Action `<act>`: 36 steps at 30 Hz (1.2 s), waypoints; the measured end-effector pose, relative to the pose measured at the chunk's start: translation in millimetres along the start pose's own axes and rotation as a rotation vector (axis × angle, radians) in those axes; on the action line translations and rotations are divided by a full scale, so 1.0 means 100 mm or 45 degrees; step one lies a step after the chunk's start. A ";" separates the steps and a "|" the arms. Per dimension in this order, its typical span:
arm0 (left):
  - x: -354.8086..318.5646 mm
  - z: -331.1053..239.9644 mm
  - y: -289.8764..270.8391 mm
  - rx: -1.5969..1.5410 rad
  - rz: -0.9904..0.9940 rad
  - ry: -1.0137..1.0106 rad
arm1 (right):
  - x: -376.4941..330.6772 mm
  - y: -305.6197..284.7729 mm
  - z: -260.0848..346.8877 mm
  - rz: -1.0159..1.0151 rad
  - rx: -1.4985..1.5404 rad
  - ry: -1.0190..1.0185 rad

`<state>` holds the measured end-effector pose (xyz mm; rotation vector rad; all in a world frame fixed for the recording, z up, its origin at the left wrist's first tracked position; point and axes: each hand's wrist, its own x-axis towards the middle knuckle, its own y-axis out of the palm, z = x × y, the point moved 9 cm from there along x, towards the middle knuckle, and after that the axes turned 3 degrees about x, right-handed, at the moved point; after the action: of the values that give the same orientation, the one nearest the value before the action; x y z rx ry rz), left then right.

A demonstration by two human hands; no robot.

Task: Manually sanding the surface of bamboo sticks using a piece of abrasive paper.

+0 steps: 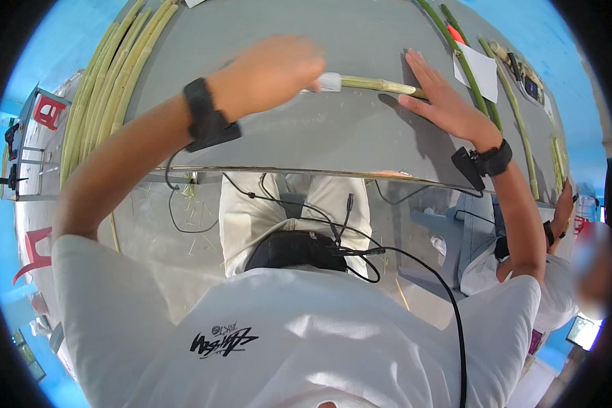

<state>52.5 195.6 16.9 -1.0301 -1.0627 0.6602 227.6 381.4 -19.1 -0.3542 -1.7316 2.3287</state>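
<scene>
On table | left hand (pixel 268 71) blurred, grips white pad (pixel 328 82) | right hand (pixel 442 98) flat, hiding stalk (pixel 377 85)

One stalk (pixel 381 86) lies across the middle of the grey surface (pixel 333 136), with two hands on it, the left hand (pixel 268 71) and the right hand (pixel 442 102). A bundle (pixel 112 75) of about six stalks runs along the left edge. Near the right edge lie some four more stalks (pixel 506 102), hard to count exactly, and one white paper sheet (pixel 481 69).
</scene>
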 end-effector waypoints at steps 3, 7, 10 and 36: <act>0.03 -0.08 -0.08 -0.030 0.059 -0.051 | -0.19 -0.01 0.16 0.030 -0.124 -0.022; -0.51 -0.12 -0.23 -0.174 0.233 -0.301 | -0.78 0.09 0.38 0.078 -0.133 -0.092; -0.60 -0.12 -0.24 -0.006 0.316 -0.220 | -0.83 0.13 0.34 0.046 -0.109 -0.087; -0.49 -0.80 -0.16 -1.243 -0.649 -0.923 | -0.85 0.06 1.30 -0.575 1.040 -0.130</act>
<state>108.1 119.0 2.7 -1.2677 -2.3210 0.0265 266.3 235.3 16.9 0.2734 -0.6539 2.4575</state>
